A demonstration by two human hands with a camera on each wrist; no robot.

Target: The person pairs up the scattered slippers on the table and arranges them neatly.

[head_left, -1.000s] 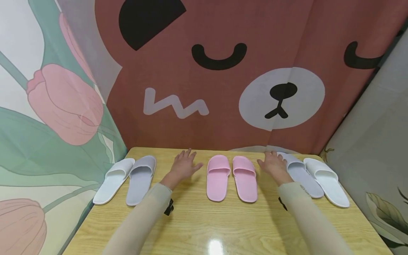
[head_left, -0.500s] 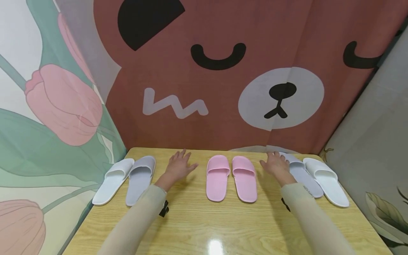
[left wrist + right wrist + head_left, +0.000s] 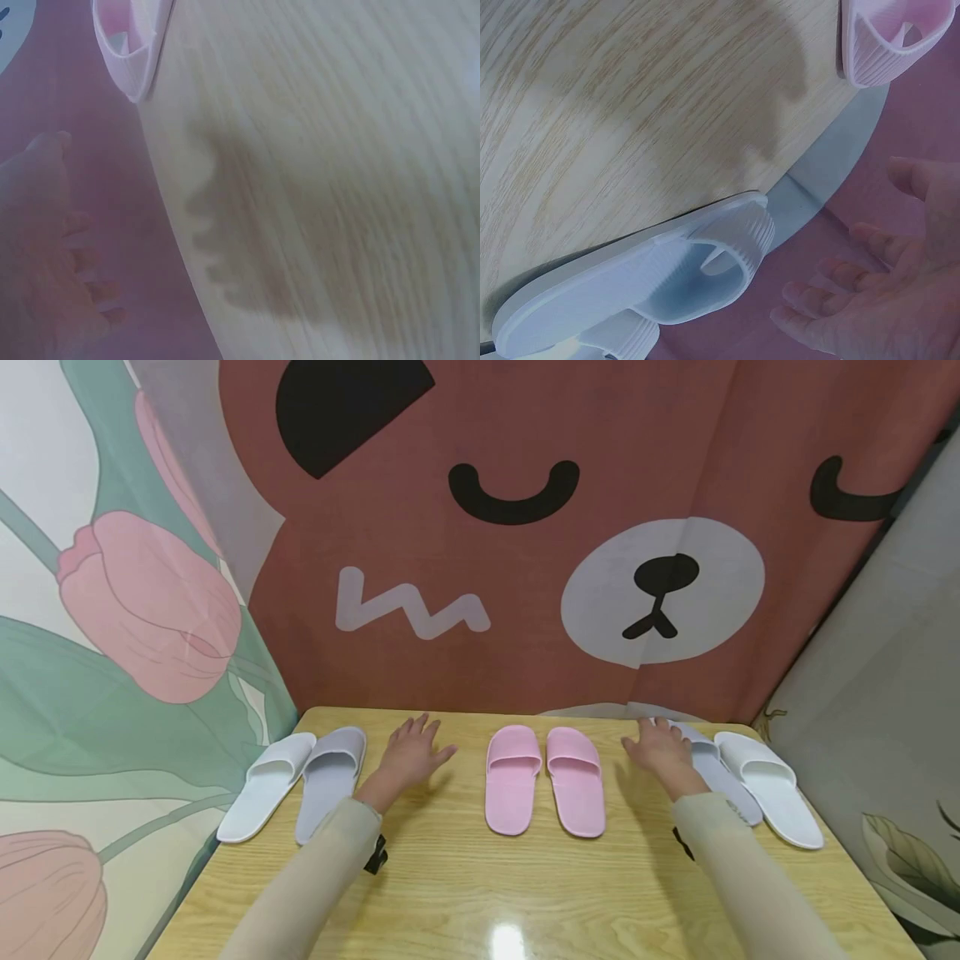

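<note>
2 patterned cloths (tulips left) flank a bear-print backdrop behind the wooden table.

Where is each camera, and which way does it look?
Head: worn on the head, looking forward and down at the table, six slippers and bear-print cloth; left hand, right hand and both sleeves show.
Left wrist: on that wrist, looking at the table's edge and a pink slipper; the left hand's fingers show.
Right wrist: on that wrist, looking at the table's edge, two pale slippers and a pink one; the right hand's fingers show.
Shared: head and right wrist both show that hand and the pale slippers.
</note>
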